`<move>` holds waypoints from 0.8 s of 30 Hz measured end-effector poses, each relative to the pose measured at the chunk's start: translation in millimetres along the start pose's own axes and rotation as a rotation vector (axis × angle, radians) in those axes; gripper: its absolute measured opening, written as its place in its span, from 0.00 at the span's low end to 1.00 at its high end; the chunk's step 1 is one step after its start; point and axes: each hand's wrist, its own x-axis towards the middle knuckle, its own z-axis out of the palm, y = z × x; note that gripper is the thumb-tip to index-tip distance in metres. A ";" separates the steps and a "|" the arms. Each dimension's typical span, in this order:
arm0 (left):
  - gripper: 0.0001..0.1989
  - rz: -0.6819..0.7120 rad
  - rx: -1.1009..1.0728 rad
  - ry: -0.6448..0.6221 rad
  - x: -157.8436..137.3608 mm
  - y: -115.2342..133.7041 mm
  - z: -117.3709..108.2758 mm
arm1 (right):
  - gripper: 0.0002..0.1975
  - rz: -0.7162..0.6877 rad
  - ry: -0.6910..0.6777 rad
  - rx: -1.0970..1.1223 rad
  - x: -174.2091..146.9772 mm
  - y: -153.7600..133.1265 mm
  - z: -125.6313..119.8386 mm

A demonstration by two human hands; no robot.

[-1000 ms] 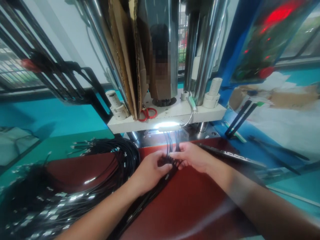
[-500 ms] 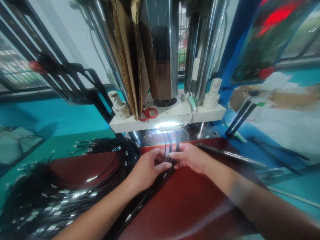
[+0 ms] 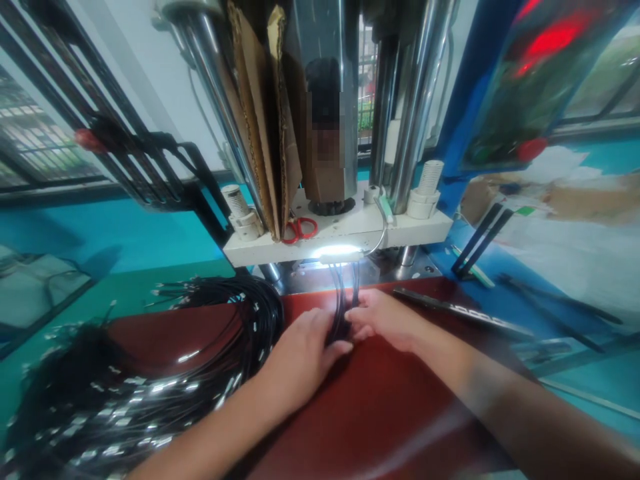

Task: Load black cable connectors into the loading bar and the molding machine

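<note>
Several thin black cables (image 3: 340,300) run down from under the lit edge of the press to my hands. My left hand (image 3: 303,353) is closed around the bundle from the left, its thumb lying across the lower part and its other fingers partly hidden. From the right, my right hand (image 3: 383,320) grips the same cables with curled fingers, close to the left thumb. The cables' upper ends disappear in the glare beneath the white press plate (image 3: 400,233). Beneath both hands lies a dark red board (image 3: 400,400).
A large heap of black cables (image 3: 125,400) with pale tags covers the left side. Red-handled scissors (image 3: 303,229) and cardboard (image 3: 265,147) rest on the press plate. A dark metal strip (image 3: 460,310) lies right of my hands. Steel columns (image 3: 420,100) rise behind.
My left hand has moved slightly down and right, from a fingertip hold to lying further around the cables. The cables are drawn closer together. My right hand has barely moved.
</note>
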 end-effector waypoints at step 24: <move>0.15 -0.244 0.168 0.050 -147.7 -78.5 -116.4 | 0.65 -0.885 -0.425 -1.315 41.2 -26.7 185.3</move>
